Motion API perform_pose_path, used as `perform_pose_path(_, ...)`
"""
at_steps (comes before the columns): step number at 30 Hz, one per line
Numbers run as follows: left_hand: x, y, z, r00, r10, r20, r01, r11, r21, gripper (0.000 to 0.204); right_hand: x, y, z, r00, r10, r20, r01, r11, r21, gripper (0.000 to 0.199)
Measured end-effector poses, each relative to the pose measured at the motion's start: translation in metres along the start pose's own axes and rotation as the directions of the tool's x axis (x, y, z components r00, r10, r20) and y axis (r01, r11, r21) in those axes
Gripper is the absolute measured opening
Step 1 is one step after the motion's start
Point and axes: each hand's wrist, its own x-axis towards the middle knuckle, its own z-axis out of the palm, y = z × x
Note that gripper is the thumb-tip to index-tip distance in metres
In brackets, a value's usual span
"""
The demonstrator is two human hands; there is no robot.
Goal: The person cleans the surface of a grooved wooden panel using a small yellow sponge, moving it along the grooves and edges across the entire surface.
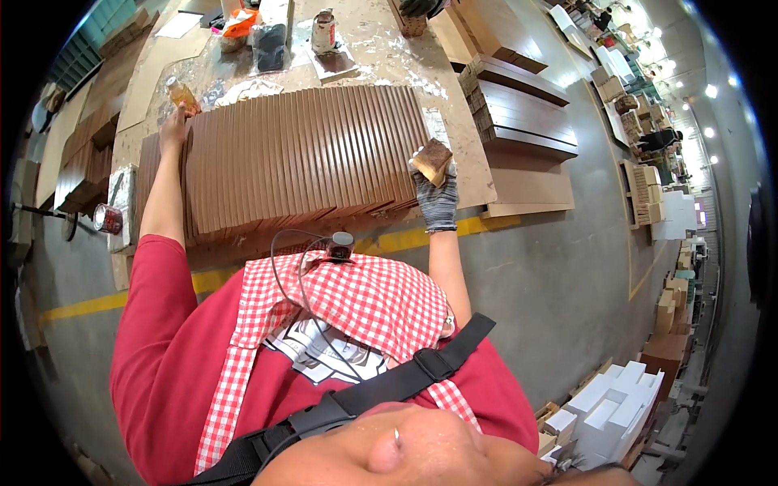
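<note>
Sponge (433,160) is grasped in gloved R hand (438,194), at R end of brown strips (300,154); L hand (173,131) is placed by amber bottle (183,95), grip can't be told. Pressure's prob. best applied lightly, evenly. Strips are packed tight on stained worktable (470,168); grey floor (527,271) is marked w/ yellow line (488,225), boards (523,117) stacked nearby.

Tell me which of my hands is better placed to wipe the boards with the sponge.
Probably your right hand: it wears a glove and holds the sponge at the right end of the boards, while your left hand is by a bottle.
</note>
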Motion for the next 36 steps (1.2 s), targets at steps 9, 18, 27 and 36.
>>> perform_pose_path(9, 0.001, 0.002, 0.001, 0.999, -0.038, 0.019, 0.039, 0.998, -0.058, 0.074, 0.003, -0.007, -0.007, 0.997, 0.019, 0.080, -0.018, 1.000, -0.005, 0.042)
perform_pose_path(18, -0.001, 0.015, -0.002, 1.000, -0.026, -0.001, 0.026, 1.000, 0.012, 0.073, 0.003, -0.011, -0.005, 0.995, 0.030, 0.093, -0.032, 0.999, 0.018, 0.049)
perform_pose_path(27, 0.000, 0.006, 0.000, 0.999, 0.015, -0.036, -0.016, 1.000, -0.012, 0.076, 0.002, -0.003, -0.001, 0.992, -0.008, 0.125, 0.010, 1.000, -0.015, 0.050)
perform_pose_path(36, -0.007, 0.018, 0.004, 0.987, 0.140, -0.079, -0.138, 0.990, 0.035, 0.063, 0.008, -0.003, -0.004, 0.999, -0.002, 0.039, 0.002, 1.000, 0.010, 0.049)
